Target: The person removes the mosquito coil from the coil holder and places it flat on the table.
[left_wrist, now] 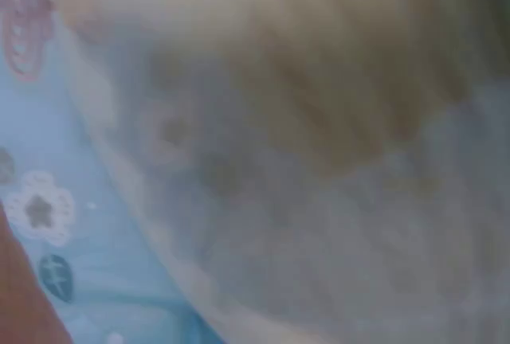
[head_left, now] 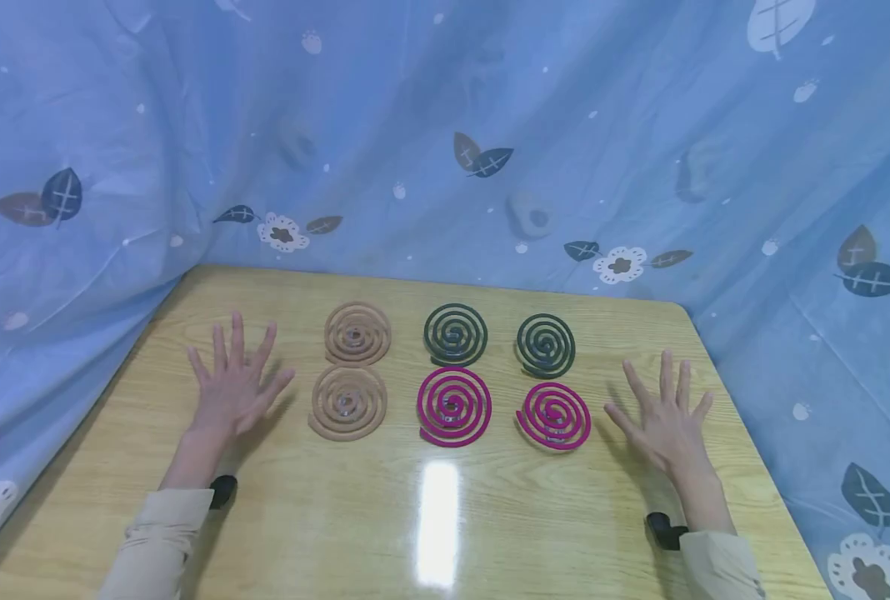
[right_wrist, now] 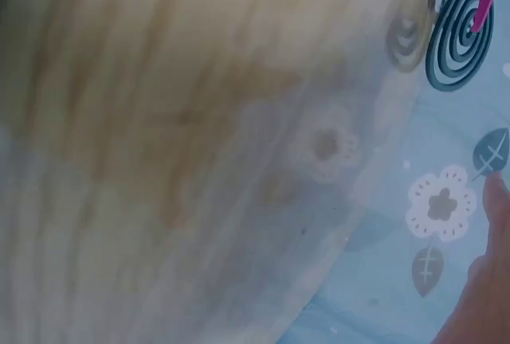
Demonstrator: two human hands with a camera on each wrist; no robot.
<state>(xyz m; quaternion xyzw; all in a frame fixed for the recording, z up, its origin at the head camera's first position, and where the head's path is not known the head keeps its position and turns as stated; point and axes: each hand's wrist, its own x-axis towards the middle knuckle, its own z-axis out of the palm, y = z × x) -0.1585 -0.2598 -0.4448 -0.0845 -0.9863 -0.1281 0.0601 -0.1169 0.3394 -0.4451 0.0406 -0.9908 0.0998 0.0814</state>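
Note:
Mosquito coils lie in two rows of three on the table, with small metal stands at their centres. The left pair is tan, a back coil [head_left: 357,333] and a front coil [head_left: 348,403]. Two dark green coils, a middle one [head_left: 455,333] and a right one [head_left: 546,345], make up the rest of the back row. In front of them are a magenta coil [head_left: 453,406] and a tilted magenta coil [head_left: 554,415]. My left hand [head_left: 231,392], fingers spread, is left of the tan coils. Likewise spread and holding nothing, my right hand [head_left: 670,429] is right of the magenta coils.
The glossy wood-grain table [head_left: 325,508] has a bright light reflection [head_left: 437,525] near its front. Blue patterned cloth [head_left: 400,108] hangs behind and along both sides. Dark bands, one on the left wrist [head_left: 223,492] and another on the right wrist [head_left: 666,531], show below the hands.

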